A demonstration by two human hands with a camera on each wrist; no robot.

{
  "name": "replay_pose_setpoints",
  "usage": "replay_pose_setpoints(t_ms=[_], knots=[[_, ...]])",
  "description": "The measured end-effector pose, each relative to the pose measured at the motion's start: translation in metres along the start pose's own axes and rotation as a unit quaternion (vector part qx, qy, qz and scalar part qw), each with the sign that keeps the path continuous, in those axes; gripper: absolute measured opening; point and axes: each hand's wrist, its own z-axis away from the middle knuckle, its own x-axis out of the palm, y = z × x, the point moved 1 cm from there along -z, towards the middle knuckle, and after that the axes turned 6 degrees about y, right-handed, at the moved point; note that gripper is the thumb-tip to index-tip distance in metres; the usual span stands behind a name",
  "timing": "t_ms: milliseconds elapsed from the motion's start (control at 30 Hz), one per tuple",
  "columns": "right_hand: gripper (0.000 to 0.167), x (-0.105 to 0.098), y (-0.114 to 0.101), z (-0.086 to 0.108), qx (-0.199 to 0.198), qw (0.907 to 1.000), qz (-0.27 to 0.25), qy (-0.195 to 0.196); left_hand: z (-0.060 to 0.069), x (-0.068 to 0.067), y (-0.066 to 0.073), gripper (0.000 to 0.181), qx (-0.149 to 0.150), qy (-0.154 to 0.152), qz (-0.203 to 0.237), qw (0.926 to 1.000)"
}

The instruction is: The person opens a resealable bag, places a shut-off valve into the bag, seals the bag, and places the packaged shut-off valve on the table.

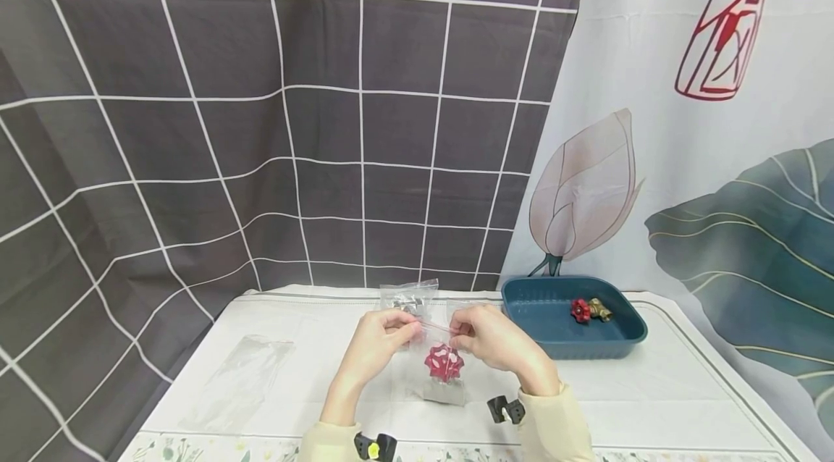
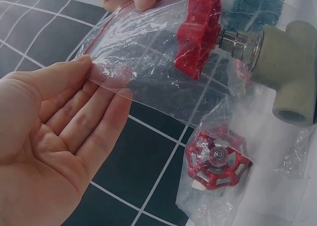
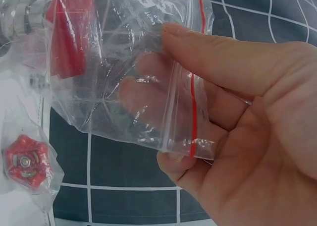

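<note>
A clear zip bag [image 1: 435, 336] with a red strip along its mouth is held up between both hands. In it is a valve with a red handwheel [image 1: 444, 363] and a grey-green pipe body [image 2: 272, 62]. My left hand [image 1: 379, 340] pinches one corner of the bag's mouth between thumb and fingers. Opposite, my right hand [image 1: 493, 344] pinches the other side, its thumb [image 3: 218, 52] in front of the plastic and some fingertips behind it. Whether the zip is parted I cannot tell. Beyond the held bag lies another bagged valve with a red handwheel [image 2: 218, 156].
On the right stands a blue tray [image 1: 573, 350] holding a brass valve [image 1: 598, 310] with a red handwheel. A flat clear bag [image 1: 241, 382] lies on the white tabletop [image 1: 326, 324] at left. Another bag [image 1: 410, 294] with greyish contents sits at the back, before a grey checked curtain [image 1: 404, 194].
</note>
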Motion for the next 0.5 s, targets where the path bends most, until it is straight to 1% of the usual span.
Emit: replay_pose_setpoints(t_ms=[300, 500], knots=[[0.027, 0.0004, 0.0022, 0.0015, -0.008, 0.9994, -0.033, 0.002, 0.0004, -0.0004, -0.0002, 0.020, 0.000, -0.008, 0.007, 0.9999], [0.024, 0.0001, 0.0045, 0.0015, 0.005, 0.9990, -0.045, -0.001, 0.0009, -0.0008, 0.0007, 0.020, -0.002, -0.007, 0.013, 0.9999]])
